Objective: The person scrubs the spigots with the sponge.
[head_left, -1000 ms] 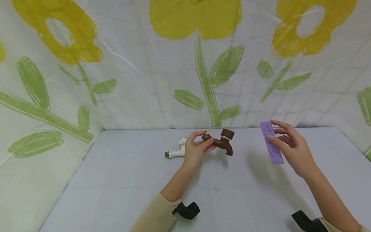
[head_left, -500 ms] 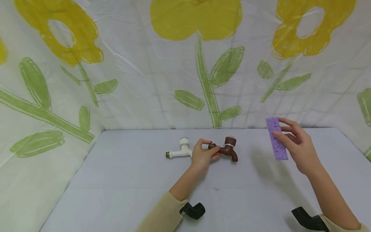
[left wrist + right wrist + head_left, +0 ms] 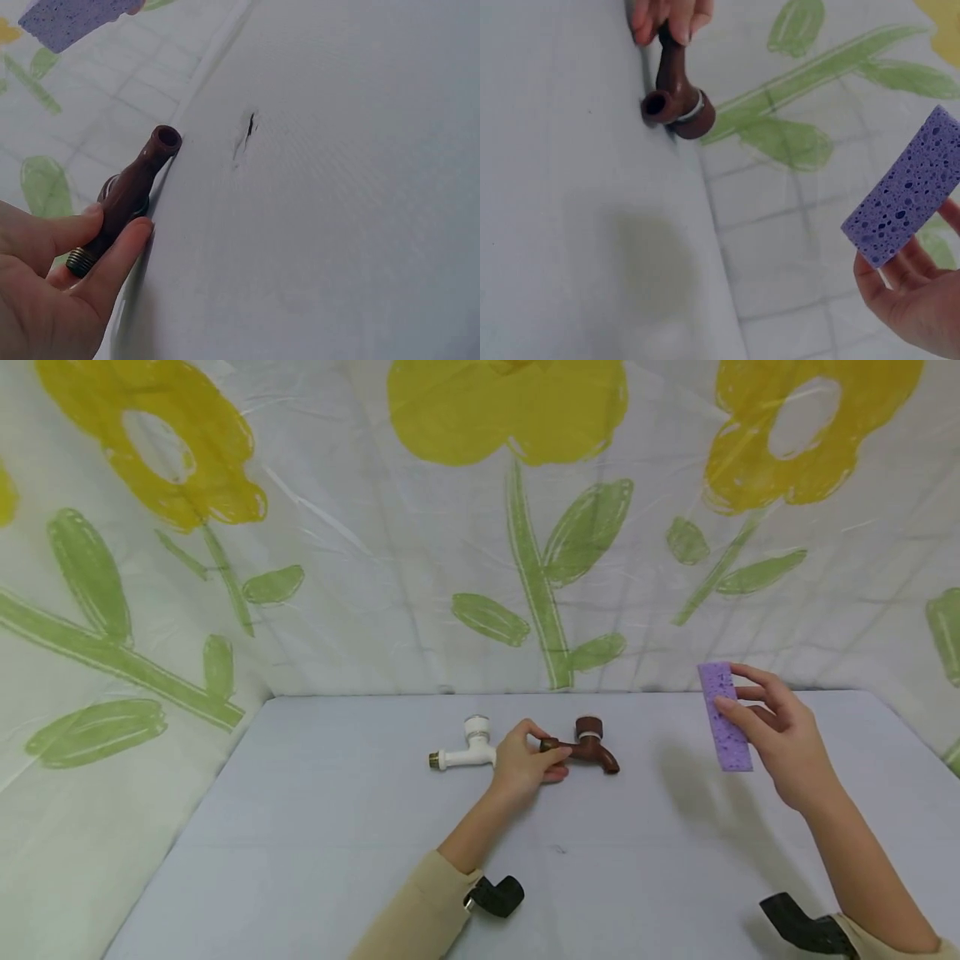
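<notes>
My left hand [image 3: 522, 763] pinches a brown faucet [image 3: 590, 750] by its threaded inlet end, low over the table, knob up and spout to the right. In the left wrist view the thumb and fingers close on the brown faucet [image 3: 127, 195] just past its brass-coloured thread. Behind that hand a white faucet [image 3: 468, 747] stands on the table, its right end hidden. On the right side, my right hand [image 3: 783, 739] holds a purple sponge [image 3: 726, 718] upright above the table between thumb and fingers. Pores show all over the sponge [image 3: 907, 191] in the right wrist view.
A white cloth covers the table [image 3: 337, 843]. Along its back edge rises a pale curtain [image 3: 360, 610] printed with yellow flowers and green leaves. Black wrist mounts [image 3: 498, 897] sit at both sleeves.
My left hand has lowered the brown faucet and moved it slightly right, uncovering more of the white faucet. My right hand has shifted a little right and up with the sponge.
</notes>
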`<state>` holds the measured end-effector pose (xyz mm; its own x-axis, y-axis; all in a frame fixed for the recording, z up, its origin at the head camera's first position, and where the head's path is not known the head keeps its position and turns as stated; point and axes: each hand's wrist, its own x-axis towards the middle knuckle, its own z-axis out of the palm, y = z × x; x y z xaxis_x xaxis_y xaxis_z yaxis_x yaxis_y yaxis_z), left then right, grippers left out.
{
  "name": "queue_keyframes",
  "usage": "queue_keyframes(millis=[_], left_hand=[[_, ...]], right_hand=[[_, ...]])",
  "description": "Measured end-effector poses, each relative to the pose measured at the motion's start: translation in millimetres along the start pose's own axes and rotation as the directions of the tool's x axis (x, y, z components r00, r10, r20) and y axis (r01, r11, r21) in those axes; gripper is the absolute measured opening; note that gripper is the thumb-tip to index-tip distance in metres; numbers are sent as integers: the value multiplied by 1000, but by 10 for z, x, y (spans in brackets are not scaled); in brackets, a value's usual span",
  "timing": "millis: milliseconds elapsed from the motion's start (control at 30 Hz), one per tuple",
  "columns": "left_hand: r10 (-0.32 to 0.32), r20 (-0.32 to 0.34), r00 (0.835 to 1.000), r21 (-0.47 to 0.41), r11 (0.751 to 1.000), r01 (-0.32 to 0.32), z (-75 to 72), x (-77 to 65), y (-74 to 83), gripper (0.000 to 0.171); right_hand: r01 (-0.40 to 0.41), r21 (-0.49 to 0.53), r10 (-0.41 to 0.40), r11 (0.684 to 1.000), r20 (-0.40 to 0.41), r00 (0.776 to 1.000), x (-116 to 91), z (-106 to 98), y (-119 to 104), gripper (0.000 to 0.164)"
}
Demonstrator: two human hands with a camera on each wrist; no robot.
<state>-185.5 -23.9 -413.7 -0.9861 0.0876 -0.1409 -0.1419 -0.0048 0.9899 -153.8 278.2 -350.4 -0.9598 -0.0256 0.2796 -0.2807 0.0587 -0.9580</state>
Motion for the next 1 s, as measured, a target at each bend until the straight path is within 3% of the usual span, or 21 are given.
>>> queue_keyframes(millis=[300,633,767,1000], left_hand=[[26,14,1000,194,981,-28,-5,62,20,24],[-38,39,998,215,976,29,-87,53,91,29],[-3,85,996,238,971,-18,-196,12,156,36],[85,125,989,305,945,-120,-469,-82,304,35]], right_hand=[[1,28,0,1000,-7,1000,6,-12,22,48],[-20,-20,20,1000,3,1000,21,-10,26,47],[-20,-39,21,999,14,1000,53,34,10,46],[-8,-92,13,996,46,999,125,195,-36,46]])
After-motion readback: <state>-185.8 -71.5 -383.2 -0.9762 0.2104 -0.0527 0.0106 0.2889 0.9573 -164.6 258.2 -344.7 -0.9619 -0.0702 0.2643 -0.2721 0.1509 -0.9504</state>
